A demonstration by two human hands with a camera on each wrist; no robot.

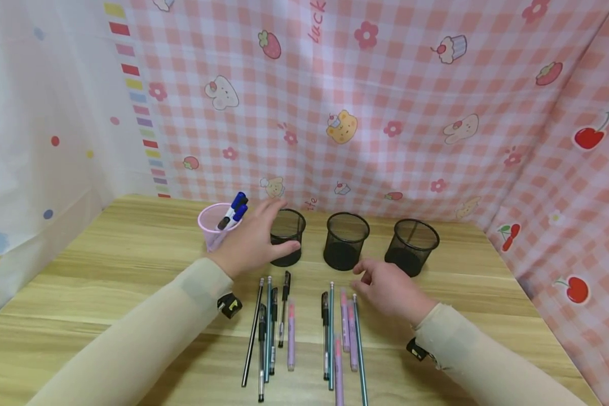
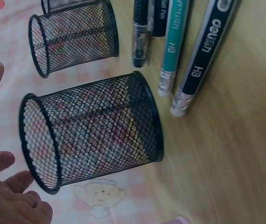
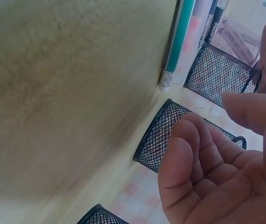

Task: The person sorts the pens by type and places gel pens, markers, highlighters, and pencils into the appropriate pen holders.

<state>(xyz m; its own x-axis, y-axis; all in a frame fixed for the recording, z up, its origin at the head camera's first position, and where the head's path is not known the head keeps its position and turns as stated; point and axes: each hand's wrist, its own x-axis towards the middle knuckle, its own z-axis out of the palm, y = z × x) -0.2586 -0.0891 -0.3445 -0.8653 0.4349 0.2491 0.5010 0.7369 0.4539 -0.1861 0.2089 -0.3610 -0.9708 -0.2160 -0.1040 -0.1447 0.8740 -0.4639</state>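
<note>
My left hand reaches over the left black mesh pen cup, thumb and fingers spread beside its rim. In the left wrist view this mesh cup has fingers close to its mouth, and nothing is gripped. My right hand hovers in front of the middle mesh cup and the right mesh cup, with loosely bent fingers. The right wrist view shows that palm holding nothing. Below it lie purple-pink highlighters and a teal pencil.
A pink cup with several blue- and black-capped markers stands at the far left. In the left group lie black gel pens, a dark pencil and a highlighter. A checked cloth hangs behind the cups.
</note>
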